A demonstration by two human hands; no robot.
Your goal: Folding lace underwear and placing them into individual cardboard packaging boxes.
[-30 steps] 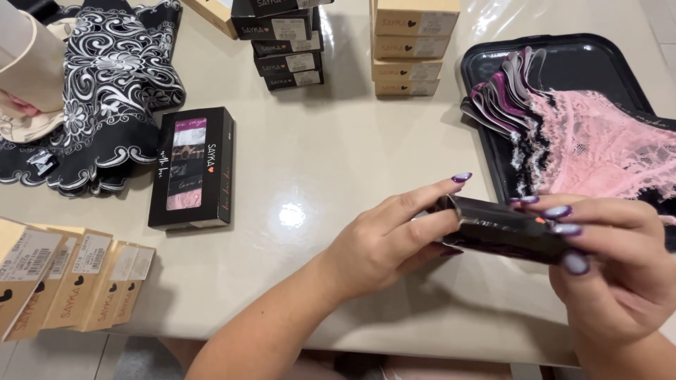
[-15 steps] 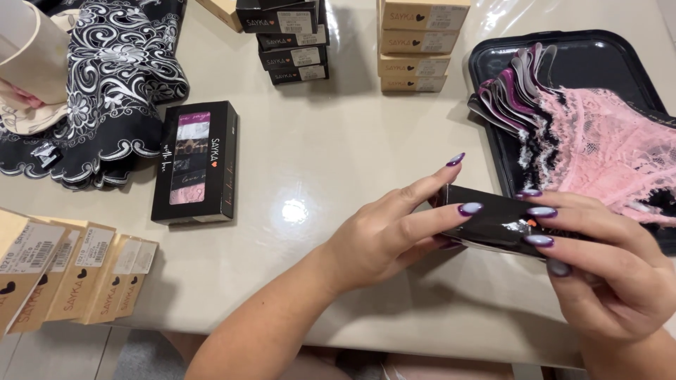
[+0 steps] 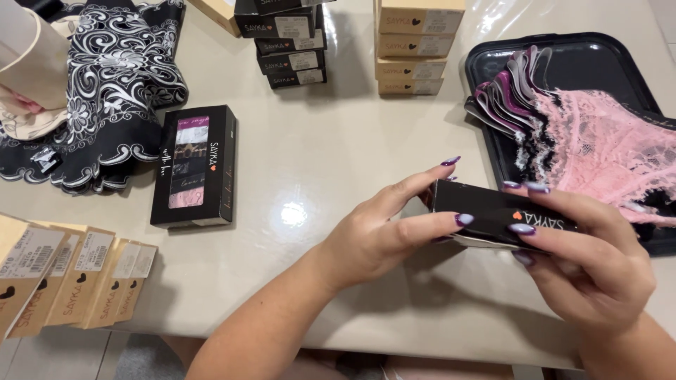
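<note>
Black box (image 3: 493, 211) seemingly flatter than before

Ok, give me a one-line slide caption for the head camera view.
Both hands, left hand and right hand, hold a slim black cardboard box above a glossy beige table.

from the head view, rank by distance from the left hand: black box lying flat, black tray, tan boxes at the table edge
1. Black tray, to the right of the left hand.
2. Flat black box, on its left.
3. Tan boxes, far left edge.
</note>
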